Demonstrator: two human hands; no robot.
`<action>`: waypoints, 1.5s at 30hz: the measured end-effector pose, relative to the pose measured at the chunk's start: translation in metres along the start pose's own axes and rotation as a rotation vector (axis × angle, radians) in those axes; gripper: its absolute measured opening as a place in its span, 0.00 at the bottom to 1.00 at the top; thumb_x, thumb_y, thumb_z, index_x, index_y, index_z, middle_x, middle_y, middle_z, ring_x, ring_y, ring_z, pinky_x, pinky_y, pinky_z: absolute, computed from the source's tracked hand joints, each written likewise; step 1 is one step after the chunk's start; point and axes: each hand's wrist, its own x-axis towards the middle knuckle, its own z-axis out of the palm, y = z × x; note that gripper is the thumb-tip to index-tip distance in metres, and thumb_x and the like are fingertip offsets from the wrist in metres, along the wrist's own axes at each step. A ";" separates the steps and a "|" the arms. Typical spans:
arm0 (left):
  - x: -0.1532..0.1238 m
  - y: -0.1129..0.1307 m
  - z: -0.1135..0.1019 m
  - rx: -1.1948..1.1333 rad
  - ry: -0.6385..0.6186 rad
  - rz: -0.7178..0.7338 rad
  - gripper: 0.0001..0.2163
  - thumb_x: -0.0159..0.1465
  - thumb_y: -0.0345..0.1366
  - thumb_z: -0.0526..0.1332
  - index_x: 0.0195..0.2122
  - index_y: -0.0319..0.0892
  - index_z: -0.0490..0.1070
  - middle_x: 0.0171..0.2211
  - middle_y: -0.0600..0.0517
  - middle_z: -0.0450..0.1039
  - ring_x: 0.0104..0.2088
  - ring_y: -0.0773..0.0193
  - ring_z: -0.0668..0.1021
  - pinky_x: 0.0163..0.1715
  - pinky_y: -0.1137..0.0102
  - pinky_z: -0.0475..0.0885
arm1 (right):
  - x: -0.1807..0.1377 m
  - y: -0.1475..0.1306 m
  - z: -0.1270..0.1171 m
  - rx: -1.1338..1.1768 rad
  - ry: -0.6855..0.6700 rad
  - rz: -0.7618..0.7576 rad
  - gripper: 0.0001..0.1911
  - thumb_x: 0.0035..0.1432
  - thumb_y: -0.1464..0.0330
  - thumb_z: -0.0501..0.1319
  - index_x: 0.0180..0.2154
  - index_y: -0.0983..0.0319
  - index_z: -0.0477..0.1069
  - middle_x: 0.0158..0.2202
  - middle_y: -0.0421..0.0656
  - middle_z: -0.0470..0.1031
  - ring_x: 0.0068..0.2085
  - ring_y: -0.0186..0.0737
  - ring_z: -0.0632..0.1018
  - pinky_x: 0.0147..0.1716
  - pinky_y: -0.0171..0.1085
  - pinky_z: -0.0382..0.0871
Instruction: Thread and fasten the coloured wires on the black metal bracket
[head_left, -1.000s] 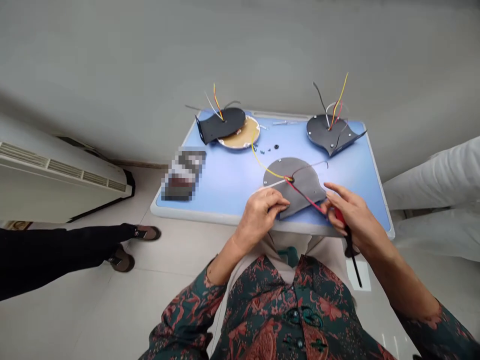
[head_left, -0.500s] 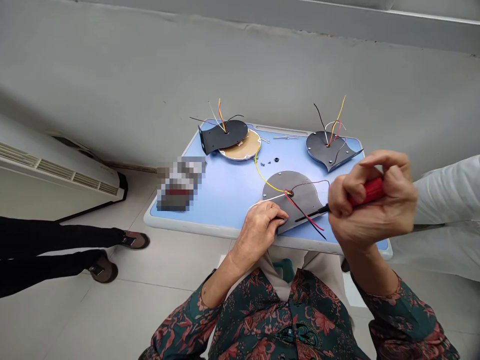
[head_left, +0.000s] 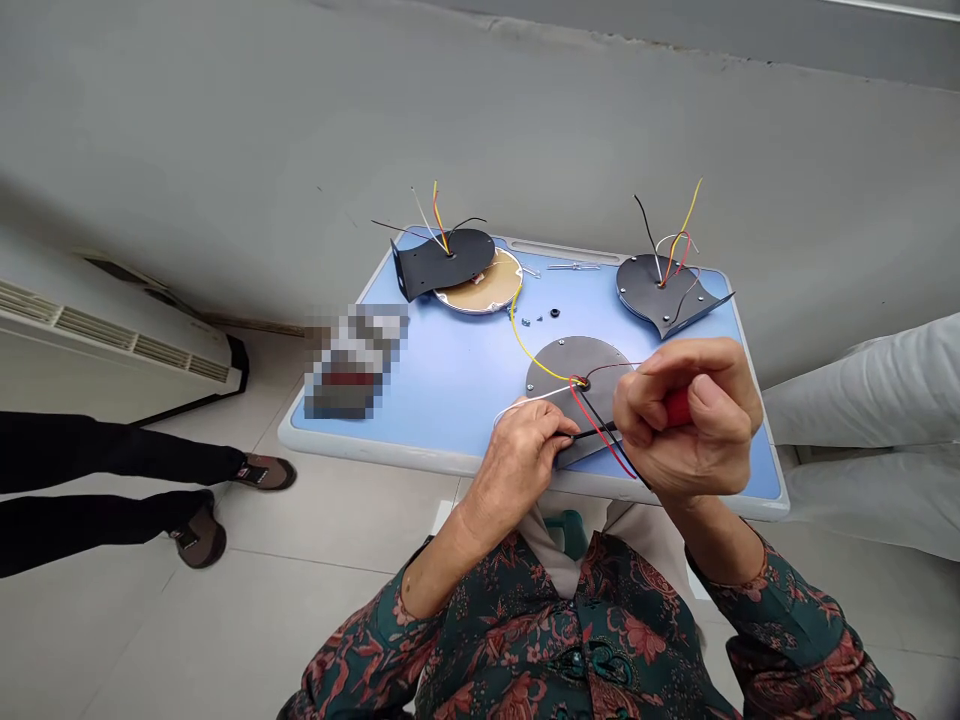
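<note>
A grey round plate (head_left: 570,362) with yellow, red, black and white wires coming from its centre lies at the near edge of the blue table (head_left: 442,370). My left hand (head_left: 523,464) pinches the plate's near left edge. My right hand (head_left: 686,420) is closed round a red-handled screwdriver (head_left: 679,407). Its dark shaft points left, with the tip at the plate next to my left fingertips.
A dark plate (head_left: 444,262) with wires rests on a tan disc (head_left: 487,285) at the back left. A heart-shaped plate (head_left: 664,290) with wires sits back right. Small screws (head_left: 538,319) lie mid-table. Another person's legs (head_left: 112,490) stand left; a white radiator (head_left: 112,340) lines the wall.
My right hand lifted the screwdriver from beside the table edge, swung it level and brought its tip down to the plate by my left fingers. My left hand stayed put.
</note>
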 end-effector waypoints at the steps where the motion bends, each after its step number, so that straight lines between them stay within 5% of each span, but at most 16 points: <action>1: 0.000 0.000 0.000 0.006 -0.002 -0.008 0.08 0.65 0.23 0.63 0.37 0.44 0.76 0.34 0.52 0.78 0.37 0.60 0.78 0.41 0.63 0.74 | 0.000 0.000 0.000 0.000 -0.006 0.003 0.13 0.61 0.70 0.55 0.37 0.56 0.80 0.18 0.33 0.50 0.16 0.31 0.51 0.13 0.32 0.46; 13: 0.003 -0.003 -0.001 0.033 -0.038 0.013 0.07 0.65 0.24 0.63 0.35 0.43 0.75 0.33 0.52 0.78 0.37 0.59 0.78 0.41 0.63 0.72 | 0.007 0.009 0.006 -0.084 -0.182 0.118 0.09 0.64 0.65 0.56 0.36 0.58 0.75 0.17 0.32 0.54 0.16 0.29 0.55 0.15 0.31 0.51; 20: 0.012 -0.002 -0.002 -0.130 0.101 0.092 0.06 0.66 0.27 0.62 0.32 0.42 0.73 0.30 0.54 0.77 0.31 0.64 0.76 0.34 0.70 0.71 | 0.015 0.014 0.012 -0.129 -0.273 0.228 0.12 0.70 0.60 0.53 0.33 0.56 0.64 0.24 0.33 0.56 0.19 0.30 0.58 0.17 0.32 0.54; 23: 0.014 -0.003 0.001 -0.112 0.132 0.077 0.09 0.67 0.28 0.62 0.28 0.41 0.71 0.26 0.55 0.74 0.27 0.66 0.74 0.30 0.72 0.68 | 0.030 0.002 0.011 -0.416 -0.421 0.213 0.15 0.72 0.59 0.50 0.32 0.56 0.62 0.26 0.35 0.63 0.24 0.31 0.66 0.25 0.34 0.62; 26: 0.015 -0.004 0.003 -0.091 0.107 0.084 0.08 0.68 0.29 0.62 0.29 0.41 0.72 0.27 0.54 0.75 0.29 0.66 0.75 0.32 0.72 0.68 | 0.051 -0.023 0.007 -0.930 -0.667 0.024 0.13 0.69 0.62 0.56 0.31 0.59 0.69 0.30 0.39 0.69 0.31 0.34 0.69 0.34 0.36 0.64; 28: 0.014 -0.004 0.004 -0.086 0.092 0.104 0.08 0.68 0.30 0.61 0.30 0.41 0.73 0.27 0.54 0.75 0.29 0.66 0.75 0.33 0.72 0.69 | 0.063 -0.043 0.005 -1.200 -0.859 -0.053 0.06 0.64 0.67 0.60 0.38 0.61 0.75 0.33 0.40 0.73 0.32 0.34 0.69 0.34 0.36 0.61; 32: 0.013 -0.006 0.006 -0.092 0.089 0.125 0.08 0.69 0.32 0.62 0.31 0.41 0.74 0.28 0.53 0.77 0.30 0.65 0.77 0.34 0.71 0.71 | 0.072 -0.070 0.003 -1.436 -1.211 -0.038 0.10 0.61 0.75 0.59 0.43 0.61 0.75 0.34 0.42 0.75 0.30 0.33 0.70 0.29 0.36 0.55; 40: 0.010 -0.010 0.007 -0.153 0.060 0.136 0.08 0.69 0.29 0.60 0.34 0.41 0.77 0.31 0.51 0.80 0.33 0.64 0.79 0.37 0.70 0.73 | 0.072 -0.080 0.024 -1.781 -1.268 -0.042 0.06 0.62 0.72 0.56 0.37 0.63 0.72 0.26 0.44 0.71 0.26 0.38 0.69 0.27 0.38 0.52; 45: 0.011 -0.008 0.006 -0.176 0.111 0.089 0.03 0.67 0.30 0.64 0.35 0.40 0.77 0.31 0.52 0.80 0.31 0.66 0.78 0.36 0.71 0.73 | 0.069 -0.077 0.047 -1.978 -1.156 0.046 0.16 0.67 0.66 0.51 0.33 0.64 0.74 0.24 0.48 0.70 0.29 0.42 0.72 0.28 0.39 0.51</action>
